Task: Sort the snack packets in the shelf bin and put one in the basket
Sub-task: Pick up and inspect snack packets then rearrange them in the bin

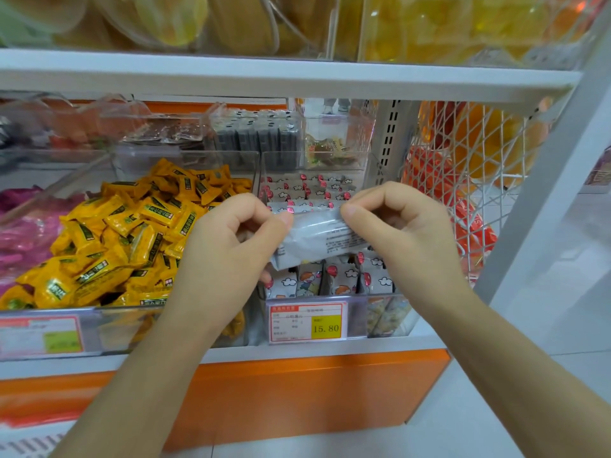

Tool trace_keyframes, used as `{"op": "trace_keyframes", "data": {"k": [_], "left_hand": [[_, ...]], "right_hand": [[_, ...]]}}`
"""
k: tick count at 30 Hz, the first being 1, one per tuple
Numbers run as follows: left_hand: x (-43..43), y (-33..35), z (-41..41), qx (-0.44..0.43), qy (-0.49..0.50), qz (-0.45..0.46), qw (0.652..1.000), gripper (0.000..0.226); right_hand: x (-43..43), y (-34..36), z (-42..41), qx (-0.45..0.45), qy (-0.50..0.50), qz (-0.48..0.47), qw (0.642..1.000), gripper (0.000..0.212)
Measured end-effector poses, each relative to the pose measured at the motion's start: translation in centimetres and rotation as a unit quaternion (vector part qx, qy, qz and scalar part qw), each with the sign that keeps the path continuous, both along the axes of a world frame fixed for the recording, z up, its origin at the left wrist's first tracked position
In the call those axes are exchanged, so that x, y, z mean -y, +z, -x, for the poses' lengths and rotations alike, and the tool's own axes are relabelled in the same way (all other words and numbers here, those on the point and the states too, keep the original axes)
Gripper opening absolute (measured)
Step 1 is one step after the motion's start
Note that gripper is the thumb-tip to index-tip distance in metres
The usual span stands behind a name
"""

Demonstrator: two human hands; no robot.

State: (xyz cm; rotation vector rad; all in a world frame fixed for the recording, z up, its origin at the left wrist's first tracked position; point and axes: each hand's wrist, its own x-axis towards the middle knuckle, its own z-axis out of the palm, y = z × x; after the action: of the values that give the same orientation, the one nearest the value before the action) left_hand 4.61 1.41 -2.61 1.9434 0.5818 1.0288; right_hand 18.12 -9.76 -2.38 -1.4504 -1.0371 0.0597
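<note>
A white snack packet (314, 238) with small printed text hangs over the clear shelf bin (380, 312), held at both ends. My left hand (228, 256) pinches its left edge between thumb and fingers. My right hand (403, 233) pinches its right edge the same way. Below and behind the packet, the bin holds rows of white packets with red balloons and cartoon figures (340, 279), standing upright. No basket is in view.
A bin heaped with yellow packets (132, 233) sits to the left, pink packets (23, 233) further left. A price tag reading 15.80 (309, 322) fronts the bin. A white wire rack (463, 180) with orange bags stands right. A white shelf board (264, 77) runs overhead.
</note>
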Motion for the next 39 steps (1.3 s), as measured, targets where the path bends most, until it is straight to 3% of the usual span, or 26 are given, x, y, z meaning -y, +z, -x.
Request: {"op": "trace_keyframes", "data": {"k": [3, 6, 8, 10, 12, 15, 19, 22, 26, 30, 35, 37, 39], "left_hand": [[-0.2, -0.1, 0.0, 0.003, 0.015, 0.006, 1.000, 0.025], [-0.4, -0.1, 0.0, 0.016, 0.030, 0.029, 0.999, 0.030], [-0.4, -0.2, 0.0, 0.024, 0.022, 0.032, 0.999, 0.034], [-0.4, -0.3, 0.0, 0.026, 0.002, 0.014, 1.000, 0.039], [-0.5, -0.6, 0.0, -0.027, 0.013, -0.094, 0.995, 0.039], [-0.8, -0.8, 0.2, -0.165, 0.036, -0.279, 0.945, 0.029], [-1.2, -1.4, 0.7, -0.279, -0.020, -0.292, 0.915, 0.013], [-1.3, -1.3, 1.0, -0.277, -0.029, -0.282, 0.918, 0.007], [-1.4, -1.4, 0.9, -0.278, -0.027, -0.284, 0.917, 0.009], [-1.4, -1.4, 0.7, -0.271, -0.025, -0.289, 0.918, 0.011], [-1.5, -1.6, 0.8, -0.257, -0.028, -0.294, 0.920, 0.009], [-1.6, -1.7, 0.8, -0.251, -0.029, -0.293, 0.922, 0.010], [-1.7, -1.8, 0.8, -0.237, -0.025, -0.290, 0.927, 0.013]], "right_hand": [[0.3, 0.3, -0.6, -0.049, 0.084, 0.016, 0.995, 0.012], [0.9, 0.6, -1.4, -0.075, 0.183, 0.062, 0.978, 0.042], [1.1, 0.7, -1.7, -0.066, 0.180, 0.060, 0.980, 0.045], [1.2, 0.8, -2.1, -0.090, 0.147, 0.029, 0.985, 0.034], [1.1, 0.6, -2.7, -0.130, 0.103, -0.002, 0.986, 0.019], [1.2, 0.6, -3.6, -0.138, 0.061, 0.000, 0.989, 0.007], [1.2, 0.5, -3.3, -0.070, 0.053, 0.060, 0.994, 0.009], [0.8, 0.5, -2.3, 0.024, 0.050, 0.127, 0.990, 0.024], [-0.3, -0.1, -0.7, 0.055, 0.056, 0.179, 0.981, 0.033], [-1.1, -1.3, 0.3, 0.204, 0.028, 0.243, 0.948, 0.035], [-1.2, -1.6, 0.4, 0.371, 0.030, 0.309, 0.875, 0.025], [-1.3, -1.2, 0.1, 0.389, 0.037, 0.319, 0.864, 0.037], [-1.4, -0.9, -0.2, 0.355, 0.050, 0.320, 0.877, 0.041]]}}
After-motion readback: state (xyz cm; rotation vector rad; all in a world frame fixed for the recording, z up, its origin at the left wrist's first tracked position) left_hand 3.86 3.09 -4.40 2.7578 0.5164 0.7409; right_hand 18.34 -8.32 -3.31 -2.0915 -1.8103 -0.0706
